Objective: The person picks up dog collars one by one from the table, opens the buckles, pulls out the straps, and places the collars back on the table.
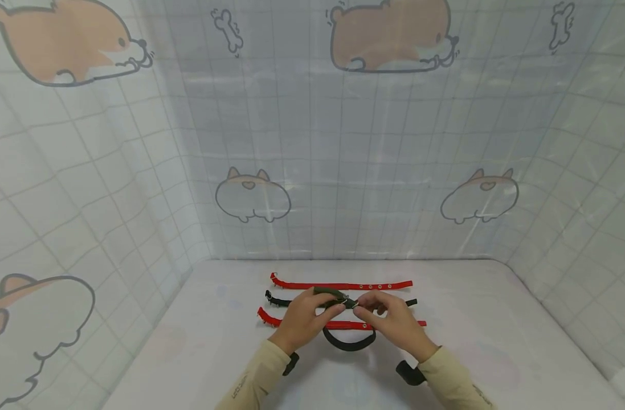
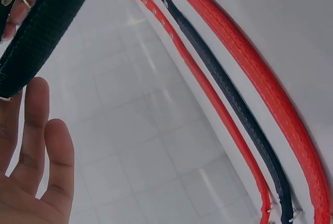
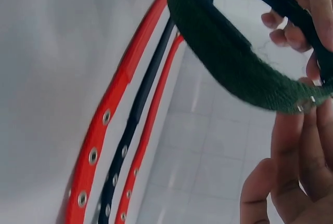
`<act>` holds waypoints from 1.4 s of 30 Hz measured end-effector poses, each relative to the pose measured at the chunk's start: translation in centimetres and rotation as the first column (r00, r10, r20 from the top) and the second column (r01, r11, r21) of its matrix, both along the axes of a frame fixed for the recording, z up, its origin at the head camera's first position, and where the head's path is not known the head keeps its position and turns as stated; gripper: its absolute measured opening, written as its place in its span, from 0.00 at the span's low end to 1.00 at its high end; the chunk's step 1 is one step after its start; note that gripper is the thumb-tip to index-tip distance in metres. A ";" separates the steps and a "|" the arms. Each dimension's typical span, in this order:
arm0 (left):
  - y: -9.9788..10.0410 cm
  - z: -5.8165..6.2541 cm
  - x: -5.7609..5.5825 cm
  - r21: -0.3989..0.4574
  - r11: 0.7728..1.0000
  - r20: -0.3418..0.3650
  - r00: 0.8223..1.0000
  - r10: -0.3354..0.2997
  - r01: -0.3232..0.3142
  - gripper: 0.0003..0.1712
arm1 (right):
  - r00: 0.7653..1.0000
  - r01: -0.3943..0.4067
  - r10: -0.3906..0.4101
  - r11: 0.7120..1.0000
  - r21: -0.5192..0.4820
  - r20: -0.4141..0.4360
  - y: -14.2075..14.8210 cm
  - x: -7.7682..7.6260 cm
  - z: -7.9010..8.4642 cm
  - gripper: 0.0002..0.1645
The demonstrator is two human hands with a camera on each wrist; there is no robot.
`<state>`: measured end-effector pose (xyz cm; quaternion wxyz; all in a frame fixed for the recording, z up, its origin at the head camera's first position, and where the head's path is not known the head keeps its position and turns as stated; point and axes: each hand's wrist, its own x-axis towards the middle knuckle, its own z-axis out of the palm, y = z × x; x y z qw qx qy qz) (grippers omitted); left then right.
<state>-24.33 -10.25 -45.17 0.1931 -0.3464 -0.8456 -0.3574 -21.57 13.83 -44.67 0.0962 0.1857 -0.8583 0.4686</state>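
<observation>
A dark green collar (image 3: 223, 63) is bent into a loop and held above the table, its lower curve hanging between the hands. At its metal buckle, the left hand (image 1: 304, 320) pinches one side between thumb and fingers. The right hand (image 1: 396, 326) pinches the strap just to the right of it. Eyelets on the strap show in the left wrist view. Below and behind the hands, a red collar (image 1: 333, 286), a black collar (image 1: 281, 302) and a nearer red collar (image 1: 343, 325) lie stretched out roughly parallel. The hands partly cover the black and nearer red ones.
The collars lie on a white tabletop (image 1: 215, 341). Grid-patterned sheets with cartoon dogs form a back wall (image 1: 363, 142) and side walls around it. Black wrist-worn devices (image 1: 411, 373) sit under both forearms.
</observation>
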 end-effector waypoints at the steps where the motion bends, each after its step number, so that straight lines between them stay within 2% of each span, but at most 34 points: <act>1: 0.1 0.0 0.0 0.008 1.000 0.012 1.000 0.000 0.000 0.14 | 1.000 -0.003 0.003 1.000 -0.020 0.007 -0.1 0.0 0.0 0.14; 9: 0.4 0.3 0.3 0.073 0.996 0.094 0.994 -0.060 0.054 0.21 | 0.992 -0.067 0.081 0.987 -0.145 0.092 -0.3 0.1 0.2 0.11; 16: 0.1 0.6 0.6 0.108 0.992 0.140 0.987 -0.073 0.058 0.20 | 0.983 -0.126 0.145 0.978 -0.168 0.111 -0.1 0.2 0.4 0.12; 22: -0.3 0.5 0.5 0.122 0.990 0.133 0.988 -0.081 0.065 0.17 | 0.982 -0.161 0.173 0.977 -0.142 0.077 0.0 0.5 0.6 0.10; 29: 0.0 0.7 0.7 0.091 0.993 0.101 0.992 -0.080 0.071 0.18 | 0.987 -0.124 0.136 0.984 -0.130 0.087 -0.5 0.5 0.5 0.11; 37: -0.3 0.7 0.9 0.070 0.995 0.077 0.994 -0.072 0.067 0.17 | 0.978 -0.188 0.198 0.973 -0.132 0.064 0.1 0.4 0.1 0.10; 42: -0.3 0.7 0.9 0.071 0.995 0.080 0.994 -0.074 0.068 0.18 | 0.978 -0.184 0.195 0.974 -0.135 0.074 0.0 0.4 0.0 0.11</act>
